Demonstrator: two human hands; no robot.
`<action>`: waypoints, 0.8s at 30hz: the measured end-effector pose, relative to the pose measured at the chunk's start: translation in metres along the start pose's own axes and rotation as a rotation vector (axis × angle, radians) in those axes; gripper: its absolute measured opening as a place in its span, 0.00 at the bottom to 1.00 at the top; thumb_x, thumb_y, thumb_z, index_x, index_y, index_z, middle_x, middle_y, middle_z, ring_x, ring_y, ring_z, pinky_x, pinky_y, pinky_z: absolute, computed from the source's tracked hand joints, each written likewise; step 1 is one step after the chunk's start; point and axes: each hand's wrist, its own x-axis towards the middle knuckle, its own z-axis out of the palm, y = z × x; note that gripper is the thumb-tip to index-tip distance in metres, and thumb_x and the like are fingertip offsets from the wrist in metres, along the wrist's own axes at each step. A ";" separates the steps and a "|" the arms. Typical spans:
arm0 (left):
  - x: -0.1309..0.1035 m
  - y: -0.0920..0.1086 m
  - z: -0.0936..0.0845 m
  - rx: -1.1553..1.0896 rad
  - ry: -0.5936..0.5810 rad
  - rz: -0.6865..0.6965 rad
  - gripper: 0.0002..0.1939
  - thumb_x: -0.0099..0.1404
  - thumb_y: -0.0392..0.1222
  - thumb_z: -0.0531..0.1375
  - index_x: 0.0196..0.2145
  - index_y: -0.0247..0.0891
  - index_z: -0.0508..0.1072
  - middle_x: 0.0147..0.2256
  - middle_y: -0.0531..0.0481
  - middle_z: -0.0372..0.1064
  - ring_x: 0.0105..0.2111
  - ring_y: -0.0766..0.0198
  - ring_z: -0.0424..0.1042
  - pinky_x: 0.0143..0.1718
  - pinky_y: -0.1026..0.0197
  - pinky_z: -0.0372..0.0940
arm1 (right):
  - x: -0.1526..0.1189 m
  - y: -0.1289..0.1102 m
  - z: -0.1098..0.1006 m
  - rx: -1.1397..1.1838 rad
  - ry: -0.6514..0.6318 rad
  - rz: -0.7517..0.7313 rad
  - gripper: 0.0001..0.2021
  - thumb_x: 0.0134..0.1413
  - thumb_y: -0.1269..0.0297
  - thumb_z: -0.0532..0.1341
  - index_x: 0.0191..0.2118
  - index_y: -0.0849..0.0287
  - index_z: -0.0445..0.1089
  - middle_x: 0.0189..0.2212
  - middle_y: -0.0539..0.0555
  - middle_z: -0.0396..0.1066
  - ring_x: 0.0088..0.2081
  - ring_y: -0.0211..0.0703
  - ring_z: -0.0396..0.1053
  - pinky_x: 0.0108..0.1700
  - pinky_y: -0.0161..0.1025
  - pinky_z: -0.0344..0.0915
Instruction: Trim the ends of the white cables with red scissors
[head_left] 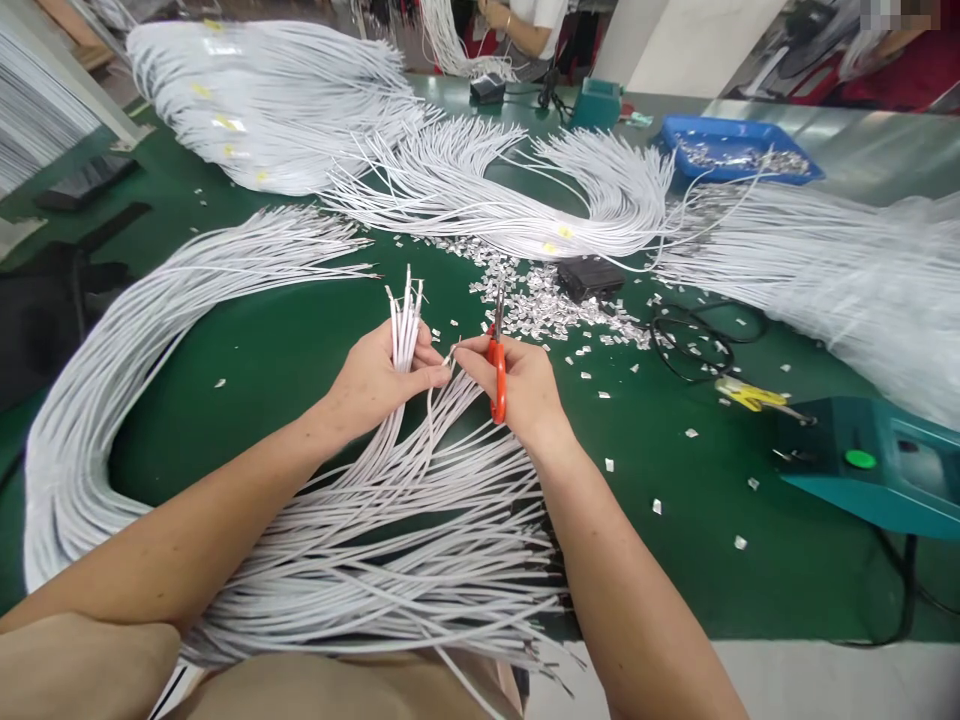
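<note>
Head view: the left hand (381,378) has its fingers wrapped round a small bunch of white cables (406,335), whose trimmed ends stand upright just above the knuckles; gripping them so close to the tips presumably keeps the ends together. Its thumb and forefinger reach toward the right hand (517,385), whose thumb and forefinger pinch a thin wire end (451,354) just beside the left thumb. Whether both hands touch that end is too fine to tell. Orange-handled scissors (499,383) sit in the right hand, blades pointing away from the body, probably carried this way so that the two foremost fingers stay usable.

Below the fingers spreads a loose sheaf of white cables (360,560), its ends toward the right forearm, likely laid there within easy reach. Beyond the right fingertips, small silvery scraps (536,305) litter the green tabletop (667,560) around a black box (590,278). Well right of those fingers lie yellow-handled snips (752,395), near a teal bench machine (832,465).
</note>
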 end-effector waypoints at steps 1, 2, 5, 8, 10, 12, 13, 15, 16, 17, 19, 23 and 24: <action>-0.001 0.001 0.001 0.023 0.000 0.005 0.19 0.48 0.40 0.70 0.36 0.38 0.67 0.30 0.52 0.74 0.30 0.63 0.74 0.37 0.60 0.68 | 0.000 -0.001 0.002 0.096 -0.001 0.013 0.06 0.46 0.62 0.65 0.29 0.59 0.75 0.28 0.49 0.73 0.32 0.37 0.68 0.39 0.36 0.63; -0.001 0.002 0.002 0.040 0.001 0.011 0.19 0.48 0.40 0.70 0.36 0.38 0.67 0.30 0.53 0.73 0.30 0.63 0.74 0.36 0.60 0.68 | -0.001 -0.002 0.004 0.163 -0.002 0.027 0.06 0.45 0.63 0.65 0.28 0.59 0.75 0.28 0.49 0.73 0.33 0.37 0.68 0.40 0.36 0.63; -0.002 0.004 0.003 0.056 0.006 0.018 0.19 0.48 0.39 0.70 0.36 0.38 0.67 0.30 0.53 0.73 0.30 0.64 0.73 0.36 0.61 0.68 | -0.001 -0.001 0.008 0.253 0.006 0.076 0.05 0.42 0.63 0.67 0.27 0.59 0.76 0.26 0.48 0.72 0.30 0.36 0.66 0.39 0.37 0.63; -0.002 0.001 0.004 -0.012 -0.011 0.016 0.18 0.50 0.40 0.69 0.36 0.38 0.66 0.31 0.53 0.72 0.30 0.64 0.74 0.36 0.60 0.68 | 0.000 0.002 0.010 0.313 0.011 0.142 0.06 0.40 0.63 0.67 0.28 0.59 0.76 0.23 0.47 0.69 0.26 0.34 0.62 0.34 0.36 0.61; -0.001 -0.001 0.003 -0.122 -0.062 0.013 0.17 0.52 0.40 0.68 0.36 0.38 0.65 0.30 0.53 0.72 0.29 0.64 0.74 0.35 0.60 0.68 | 0.000 0.002 0.011 0.384 0.009 0.188 0.07 0.39 0.63 0.67 0.27 0.60 0.75 0.22 0.47 0.67 0.25 0.33 0.60 0.32 0.35 0.59; 0.001 -0.004 0.002 -0.238 -0.151 0.011 0.15 0.54 0.41 0.67 0.35 0.38 0.63 0.29 0.53 0.72 0.28 0.65 0.73 0.33 0.62 0.67 | -0.001 0.001 0.012 0.473 -0.016 0.209 0.06 0.39 0.64 0.67 0.27 0.60 0.74 0.20 0.46 0.66 0.24 0.33 0.60 0.31 0.35 0.58; 0.001 -0.005 0.002 -0.277 -0.192 0.013 0.15 0.55 0.41 0.66 0.34 0.38 0.63 0.29 0.53 0.72 0.27 0.65 0.73 0.31 0.63 0.66 | -0.001 0.000 0.013 0.512 -0.048 0.207 0.06 0.39 0.64 0.66 0.26 0.60 0.74 0.19 0.46 0.66 0.24 0.33 0.60 0.31 0.35 0.58; 0.001 -0.004 0.001 -0.285 -0.209 0.020 0.14 0.56 0.42 0.66 0.32 0.39 0.62 0.28 0.52 0.72 0.27 0.65 0.73 0.29 0.63 0.64 | -0.003 -0.002 0.015 0.560 -0.083 0.203 0.05 0.40 0.64 0.65 0.25 0.60 0.72 0.19 0.47 0.66 0.25 0.34 0.60 0.32 0.35 0.59; 0.000 -0.003 0.002 -0.247 -0.168 0.029 0.13 0.56 0.41 0.66 0.32 0.39 0.63 0.29 0.52 0.73 0.28 0.64 0.73 0.30 0.62 0.65 | -0.004 -0.002 0.016 0.564 -0.071 0.207 0.06 0.40 0.64 0.65 0.24 0.60 0.72 0.19 0.47 0.66 0.24 0.34 0.60 0.31 0.35 0.58; -0.001 -0.001 0.003 -0.184 -0.104 0.047 0.13 0.56 0.41 0.66 0.32 0.38 0.63 0.29 0.52 0.73 0.28 0.64 0.74 0.32 0.61 0.66 | -0.004 -0.001 0.018 0.555 -0.044 0.215 0.06 0.39 0.63 0.65 0.24 0.60 0.72 0.19 0.47 0.65 0.24 0.34 0.59 0.30 0.35 0.58; -0.005 0.003 0.005 -0.056 -0.016 0.101 0.11 0.56 0.39 0.65 0.30 0.38 0.64 0.30 0.51 0.74 0.30 0.62 0.74 0.36 0.59 0.68 | -0.003 0.003 0.022 0.525 0.038 0.236 0.07 0.37 0.63 0.66 0.26 0.60 0.72 0.20 0.47 0.66 0.24 0.33 0.58 0.29 0.35 0.57; -0.008 0.006 0.007 -0.133 -0.165 0.136 0.12 0.56 0.38 0.64 0.26 0.39 0.61 0.28 0.51 0.73 0.29 0.63 0.73 0.37 0.57 0.69 | 0.002 0.011 0.024 0.473 0.115 0.271 0.09 0.37 0.60 0.66 0.26 0.60 0.72 0.20 0.47 0.64 0.23 0.34 0.58 0.27 0.35 0.56; -0.007 0.005 0.006 -0.186 -0.181 0.121 0.13 0.56 0.39 0.65 0.27 0.39 0.61 0.28 0.52 0.72 0.28 0.63 0.73 0.36 0.58 0.69 | 0.004 0.012 0.021 0.447 0.130 0.260 0.10 0.39 0.58 0.66 0.26 0.60 0.72 0.19 0.46 0.62 0.23 0.35 0.57 0.27 0.35 0.56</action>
